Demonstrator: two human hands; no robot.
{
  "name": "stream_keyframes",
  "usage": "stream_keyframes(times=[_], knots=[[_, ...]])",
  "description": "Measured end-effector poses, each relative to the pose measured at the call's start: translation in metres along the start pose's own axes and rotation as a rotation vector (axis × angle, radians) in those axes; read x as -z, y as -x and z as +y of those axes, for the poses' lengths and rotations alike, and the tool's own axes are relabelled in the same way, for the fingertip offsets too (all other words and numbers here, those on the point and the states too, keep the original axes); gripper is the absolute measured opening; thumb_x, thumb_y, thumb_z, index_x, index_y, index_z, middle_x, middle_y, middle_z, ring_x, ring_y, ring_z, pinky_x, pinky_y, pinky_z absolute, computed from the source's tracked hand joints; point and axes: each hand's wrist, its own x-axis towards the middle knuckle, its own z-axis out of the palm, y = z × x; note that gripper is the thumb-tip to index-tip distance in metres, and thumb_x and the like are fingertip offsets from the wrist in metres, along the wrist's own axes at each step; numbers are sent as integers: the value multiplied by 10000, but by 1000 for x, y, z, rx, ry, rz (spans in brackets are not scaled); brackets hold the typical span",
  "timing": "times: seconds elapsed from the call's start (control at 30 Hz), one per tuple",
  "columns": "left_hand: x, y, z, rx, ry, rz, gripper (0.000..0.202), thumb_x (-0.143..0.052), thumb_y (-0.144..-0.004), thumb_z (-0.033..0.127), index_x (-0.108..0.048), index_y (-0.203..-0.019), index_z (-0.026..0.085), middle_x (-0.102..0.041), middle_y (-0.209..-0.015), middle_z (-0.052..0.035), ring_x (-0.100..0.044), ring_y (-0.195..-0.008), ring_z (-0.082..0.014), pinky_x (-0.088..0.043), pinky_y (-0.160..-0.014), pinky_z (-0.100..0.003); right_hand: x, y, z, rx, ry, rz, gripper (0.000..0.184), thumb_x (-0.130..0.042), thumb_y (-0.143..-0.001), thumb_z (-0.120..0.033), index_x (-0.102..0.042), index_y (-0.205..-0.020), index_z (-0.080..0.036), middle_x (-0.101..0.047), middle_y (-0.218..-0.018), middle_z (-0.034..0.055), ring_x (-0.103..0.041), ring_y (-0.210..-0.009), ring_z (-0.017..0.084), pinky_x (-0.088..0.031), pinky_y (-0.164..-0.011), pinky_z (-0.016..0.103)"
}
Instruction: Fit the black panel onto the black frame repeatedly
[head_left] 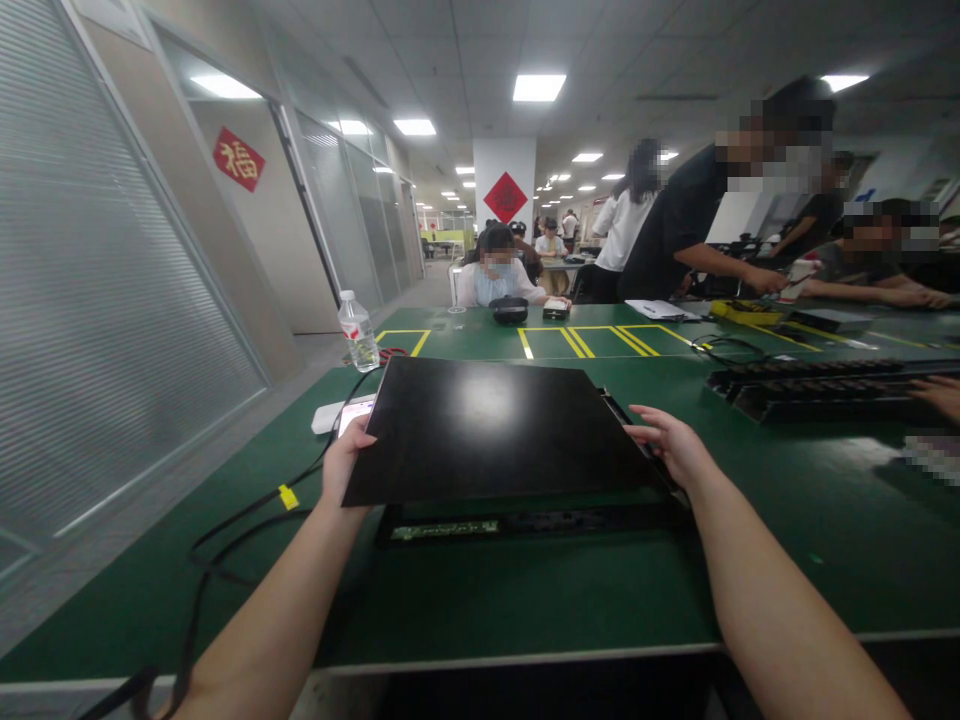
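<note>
A flat, glossy black panel (495, 430) is tilted over a dark frame (585, 520) lying on the green table. A strip of green circuit board (444, 529) shows in the frame below the panel's near edge. My left hand (346, 458) is closed on the panel's left edge, thumb on top and the other fingers hidden beneath. At the opposite edge, my right hand (671, 447) grips with its fingertips, the upper fingers partly extended. Behind my left hand lies a white device with a lit screen (352, 412), partly covered by the panel.
A water bottle (358, 332) stands at the back left. Black cables (247, 530) with a yellow tag (288, 497) run along the left side. Long black racks (817, 385) lie to the right, near another person's hand (937, 397). Several people are around the far table.
</note>
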Motion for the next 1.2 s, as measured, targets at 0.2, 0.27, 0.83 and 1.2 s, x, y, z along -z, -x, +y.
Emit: stream_keyframes(times=[0.2, 0.27, 0.83, 1.2], knots=[[-2, 1, -5, 29, -120, -46, 332, -699, -510, 176, -730, -840, 165, -758, -757, -32, -744, -790, -287, -619, -712, -373, -2, -3, 4, 99, -11, 108, 386, -623, -683, -293, -766, -1017, -160, -760, -728, 110, -731, -750, 252, -437, -591, 285], [-1, -1, -9, 35, -169, -32, 288, -773, -539, 222, -714, -816, 171, -747, -713, -21, -743, -740, -270, -599, -657, -338, -1, -8, 9, 127, 13, 137, 328, -616, -698, -289, -762, -969, -174, -748, -700, 101, -737, -752, 253, -440, -577, 282], [-10, 7, -10, 360, -396, 111, 226, -811, -757, 125, -754, -970, 178, -805, -795, -94, -762, -640, -240, -600, -600, -308, 17, -26, 29, 162, 384, 234, 499, -563, -777, -540, -780, -1065, -196, -779, -758, 93, -696, -738, 259, -507, -687, 348], [4, -3, -20, 377, -393, 2, 179, -883, -697, 173, -773, -834, 207, -815, -812, -108, -787, -748, -296, -606, -596, -337, 15, -14, 15, 109, 464, 257, 426, -561, -799, -506, -787, -1023, -223, -791, -803, 70, -702, -827, 273, -485, -701, 354]])
